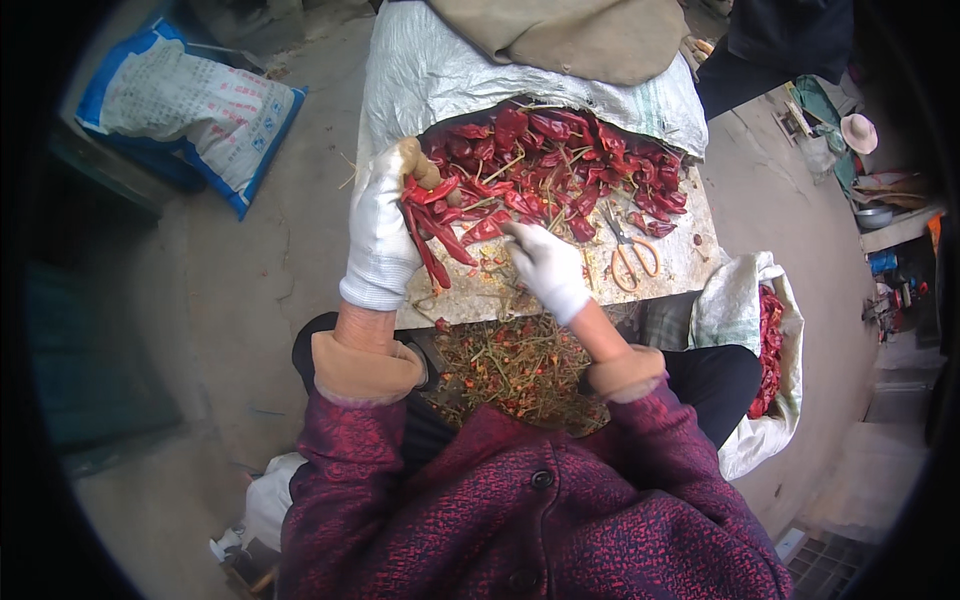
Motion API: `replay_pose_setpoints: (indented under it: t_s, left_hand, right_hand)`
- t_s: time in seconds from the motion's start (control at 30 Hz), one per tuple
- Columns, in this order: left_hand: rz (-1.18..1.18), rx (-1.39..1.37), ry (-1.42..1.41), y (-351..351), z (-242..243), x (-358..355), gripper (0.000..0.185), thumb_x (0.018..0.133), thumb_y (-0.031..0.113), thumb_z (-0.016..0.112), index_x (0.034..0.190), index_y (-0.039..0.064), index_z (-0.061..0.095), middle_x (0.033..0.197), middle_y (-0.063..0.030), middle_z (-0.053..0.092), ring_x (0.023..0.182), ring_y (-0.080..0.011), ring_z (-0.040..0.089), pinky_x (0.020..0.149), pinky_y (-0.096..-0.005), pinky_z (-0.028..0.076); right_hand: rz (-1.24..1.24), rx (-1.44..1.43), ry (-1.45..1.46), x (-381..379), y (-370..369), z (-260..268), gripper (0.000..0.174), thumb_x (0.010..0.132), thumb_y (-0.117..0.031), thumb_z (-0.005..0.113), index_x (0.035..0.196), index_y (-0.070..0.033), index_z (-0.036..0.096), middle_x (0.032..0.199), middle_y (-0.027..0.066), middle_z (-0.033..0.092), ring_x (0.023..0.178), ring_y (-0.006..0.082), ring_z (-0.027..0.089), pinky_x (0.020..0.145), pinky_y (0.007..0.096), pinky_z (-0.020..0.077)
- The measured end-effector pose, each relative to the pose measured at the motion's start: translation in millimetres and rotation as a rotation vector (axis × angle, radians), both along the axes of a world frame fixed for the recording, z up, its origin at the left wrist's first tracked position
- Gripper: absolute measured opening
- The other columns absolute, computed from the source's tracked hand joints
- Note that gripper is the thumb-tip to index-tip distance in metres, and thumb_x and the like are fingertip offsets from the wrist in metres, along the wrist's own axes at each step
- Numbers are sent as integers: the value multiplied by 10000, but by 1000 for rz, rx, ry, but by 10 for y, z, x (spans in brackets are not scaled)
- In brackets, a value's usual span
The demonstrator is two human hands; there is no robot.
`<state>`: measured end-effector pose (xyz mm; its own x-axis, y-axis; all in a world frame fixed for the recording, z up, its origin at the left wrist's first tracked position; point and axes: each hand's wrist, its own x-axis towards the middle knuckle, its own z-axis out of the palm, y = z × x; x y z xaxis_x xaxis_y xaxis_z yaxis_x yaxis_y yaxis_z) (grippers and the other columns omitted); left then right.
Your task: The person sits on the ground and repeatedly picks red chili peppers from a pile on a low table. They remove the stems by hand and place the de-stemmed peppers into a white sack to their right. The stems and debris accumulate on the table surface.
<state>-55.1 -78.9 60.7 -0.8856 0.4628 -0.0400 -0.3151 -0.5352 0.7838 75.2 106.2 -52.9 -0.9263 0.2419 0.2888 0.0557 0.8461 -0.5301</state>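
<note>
My left hand (390, 210), in a white knit glove with brown-stained fingers, is closed round several dried red chili peppers (439, 232) whose tips hang down. To its right my right hand (544, 262), gloved in white too, points its fingers at a red pepper (487, 228) lying on the board; whether they touch it, I cannot tell. A heap of dried red chilies (555, 150) with stems spills from the mouth of a white woven sack (450, 82) onto the pale board (465, 304). Scissors with orange handles (634, 262) lie on the board, right of my right hand.
Stems and chili scraps (517, 367) cover the ground between my legs. An open white sack (787, 420) of red chilies stands at my right. Brown cloth (570, 34) covers the sack on the board. A blue-and-white printed sack (202, 112) lies at the upper left; another person's dark-clothed leg (742, 75) shows upper right.
</note>
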Motion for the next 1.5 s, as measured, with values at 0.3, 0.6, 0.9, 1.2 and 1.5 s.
replay_pose_setpoints:
  t_s: [0.3, 0.6, 0.9, 1.2, 1.5]
  left_hand:
    - [-58, -147, 5, 76, -35, 54, 202, 1010, 224, 545, 983, 25, 559, 991, -118, 656, 800, -161, 622, 739, -294, 585]
    - [-381, -374, 70, 416, -318, 327, 466, 971, 35, 578, 1416, -53, 473, 1205, -124, 675, 1102, -178, 649, 980, -288, 521]
    - [-195, -908, 573, 615, -446, 517, 319, 939, 178, 684, 1220, 26, 679, 1031, -107, 739, 915, -133, 696, 816, -284, 558]
    - [-31, -1074, 1067, 646, -503, 766, 330, 859, 333, 712, 1113, 123, 733, 1009, -118, 734, 910, -300, 710, 807, -409, 564]
    - [-427, -331, 472, 659, -423, 829, 215, 882, 131, 708, 1047, -4, 723, 937, -132, 745, 826, -203, 705, 757, -337, 559]
  right_hand:
    - [8, 326, -319, -359, -160, -340, 199, 923, -183, 568, 1108, -174, 639, 904, 99, 667, 858, 311, 695, 686, 449, 557]
    - [-24, -178, 436, 352, -16, 146, 353, 788, 77, 672, 1103, -81, 700, 1039, 146, 711, 934, 323, 695, 815, 370, 562]
    - [-157, -403, 337, 440, 105, 618, 212, 812, 33, 613, 1008, -19, 676, 1193, 179, 658, 1083, 297, 655, 955, 389, 516]
    - [-172, -387, 242, 415, 49, 804, 148, 896, -117, 700, 982, 3, 703, 908, 147, 690, 825, 262, 679, 762, 351, 533]
    - [-273, -1612, 207, 500, 195, 560, 288, 991, -266, 657, 1089, 3, 626, 877, 52, 679, 666, 134, 621, 531, 262, 527]
